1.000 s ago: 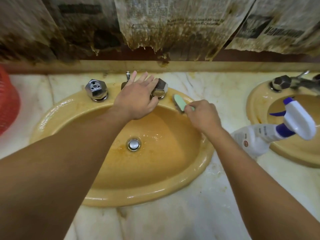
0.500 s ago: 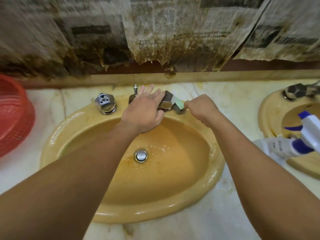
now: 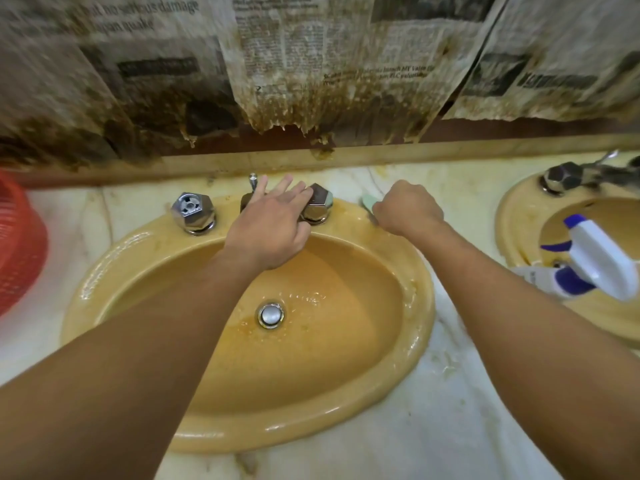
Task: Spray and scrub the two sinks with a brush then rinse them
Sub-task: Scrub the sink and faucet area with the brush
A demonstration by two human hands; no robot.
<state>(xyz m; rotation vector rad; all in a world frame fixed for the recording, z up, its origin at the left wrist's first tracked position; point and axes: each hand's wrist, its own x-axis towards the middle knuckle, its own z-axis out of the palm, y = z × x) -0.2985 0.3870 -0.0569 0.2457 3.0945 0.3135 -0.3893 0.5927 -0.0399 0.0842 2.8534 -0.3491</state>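
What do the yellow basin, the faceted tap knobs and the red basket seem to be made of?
Oval yellow basin: likely glazed ceramic, given its glossy wet highlights. Faceted tap knobs: chromed metal, judging by mirror-like reflections. Red basket: probably plastic, with fine moulded mesh.

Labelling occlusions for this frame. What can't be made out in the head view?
- Brush: only a pale green tip shows; the right hand covers the rest, bristles unseen.
- Spout of the near sink: hidden under the left hand.
- Second sink: cut off by the right edge, drain behind the spray bottle.
- Spray bottle: label unreadable, body partly behind the right forearm.
- Red basket: cut off by the left edge.
- Newspaper: small print blurred.
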